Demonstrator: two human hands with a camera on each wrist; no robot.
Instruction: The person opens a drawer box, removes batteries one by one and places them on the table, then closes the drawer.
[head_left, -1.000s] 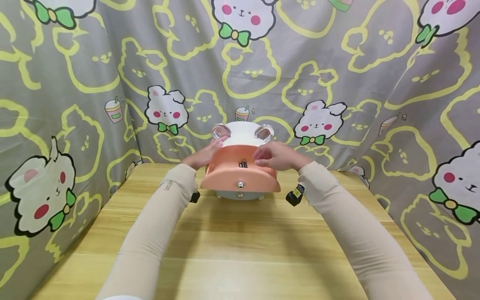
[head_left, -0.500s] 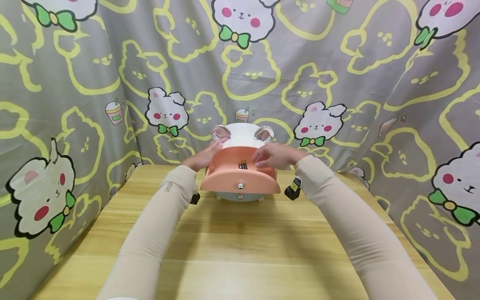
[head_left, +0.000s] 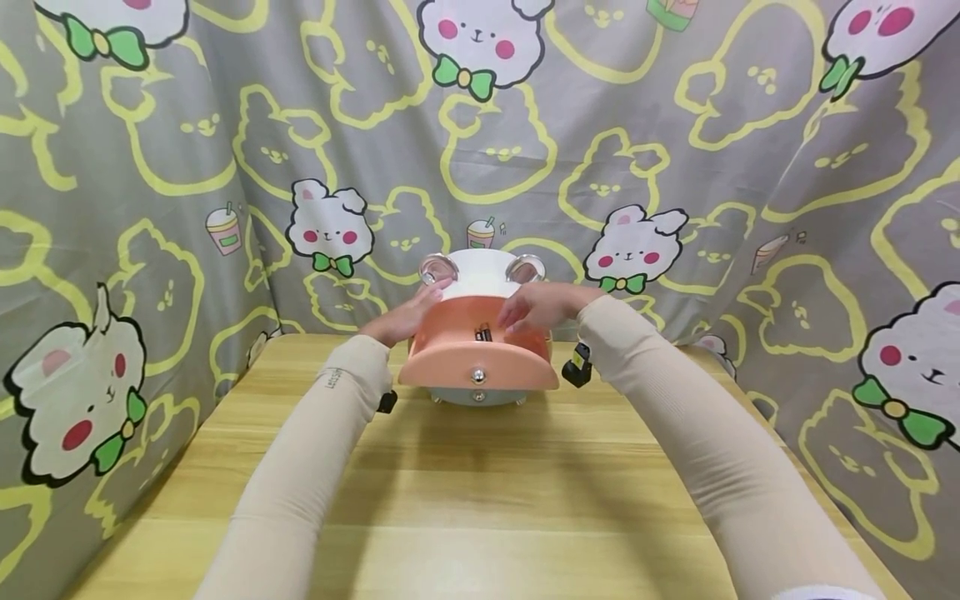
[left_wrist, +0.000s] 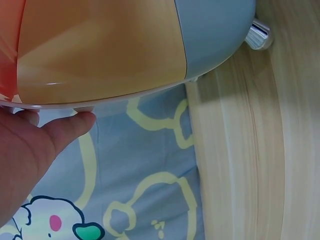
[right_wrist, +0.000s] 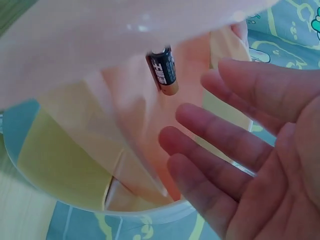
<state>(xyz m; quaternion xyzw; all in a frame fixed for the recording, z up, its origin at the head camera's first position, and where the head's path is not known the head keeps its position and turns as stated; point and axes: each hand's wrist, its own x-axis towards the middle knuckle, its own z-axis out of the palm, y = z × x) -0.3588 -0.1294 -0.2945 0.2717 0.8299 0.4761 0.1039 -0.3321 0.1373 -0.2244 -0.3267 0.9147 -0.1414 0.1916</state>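
A small storage box [head_left: 483,268] with a white top and two clear round ears stands at the back of the table. Its orange drawer [head_left: 477,364] is pulled out, with a round silver knob at the front. Inside lie black batteries with copper ends [head_left: 483,333], one battery [right_wrist: 163,72] showing large in the right wrist view. My left hand [head_left: 408,317] rests on the box's left side; its thumb [left_wrist: 72,127] lies at the box edge. My right hand [head_left: 547,305] hangs over the drawer's right part, fingers spread and slightly bent, fingertips apart from the battery.
Below the drawer sits a grey-blue lower section [head_left: 480,397] with its own knob, on small feet. A patterned grey curtain [head_left: 502,125] surrounds the wooden table [head_left: 480,500] at the back and sides.
My right hand has shifted a little left and further into the drawer, nearer the batteries. My left hand stays on the box's side.
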